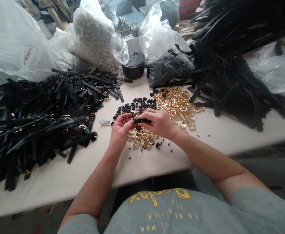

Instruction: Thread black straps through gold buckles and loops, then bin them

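Observation:
My left hand (pixel 120 130) and my right hand (pixel 160 123) meet above the white table (pixel 137 162), both pinched on one short black strap (pixel 140 121) that runs between them. Under the hands lies a small heap of gold buckles (pixel 142 138) with tiny black bits scattered round it. Just beyond the fingers sits a cluster of small black loops (pixel 137 105). A larger spread of gold buckles (pixel 176 104) lies to the right of it.
A big pile of black straps with gold buckles (pixel 42 120) covers the table's left. Long plain black straps (pixel 230 65) are heaped at the right. Clear plastic bags (pixel 96 35), a round black tin (pixel 135 65) and a white bag (pixel 8 39) stand at the back.

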`<state>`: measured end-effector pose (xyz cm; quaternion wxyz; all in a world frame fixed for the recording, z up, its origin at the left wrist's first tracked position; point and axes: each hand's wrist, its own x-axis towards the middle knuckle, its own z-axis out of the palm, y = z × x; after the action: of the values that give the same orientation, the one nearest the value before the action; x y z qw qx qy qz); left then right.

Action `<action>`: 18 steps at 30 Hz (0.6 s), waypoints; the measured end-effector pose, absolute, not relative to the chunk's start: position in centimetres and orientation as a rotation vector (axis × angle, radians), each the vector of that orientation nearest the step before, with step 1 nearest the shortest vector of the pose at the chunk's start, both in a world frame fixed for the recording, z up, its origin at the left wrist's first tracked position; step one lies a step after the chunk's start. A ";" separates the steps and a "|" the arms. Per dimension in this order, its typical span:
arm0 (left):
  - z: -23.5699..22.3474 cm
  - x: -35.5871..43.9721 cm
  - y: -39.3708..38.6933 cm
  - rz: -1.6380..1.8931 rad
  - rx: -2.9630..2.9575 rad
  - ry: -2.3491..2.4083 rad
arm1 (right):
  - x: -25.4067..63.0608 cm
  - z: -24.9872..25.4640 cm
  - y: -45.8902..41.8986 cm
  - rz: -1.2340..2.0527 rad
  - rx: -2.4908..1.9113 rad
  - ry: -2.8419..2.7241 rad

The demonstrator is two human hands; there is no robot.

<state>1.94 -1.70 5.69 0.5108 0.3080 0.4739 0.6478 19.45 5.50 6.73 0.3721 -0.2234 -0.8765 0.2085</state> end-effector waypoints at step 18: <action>7.9 -7.2 -2.2 1.192 1.363 2.065 | 22.6 8.2 8.2 -0.024 -0.865 -2.249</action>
<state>-7.19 -2.20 7.91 0.1962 0.4865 0.7374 0.4255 22.59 8.19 8.19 0.3576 -0.3353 -0.8715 -0.0094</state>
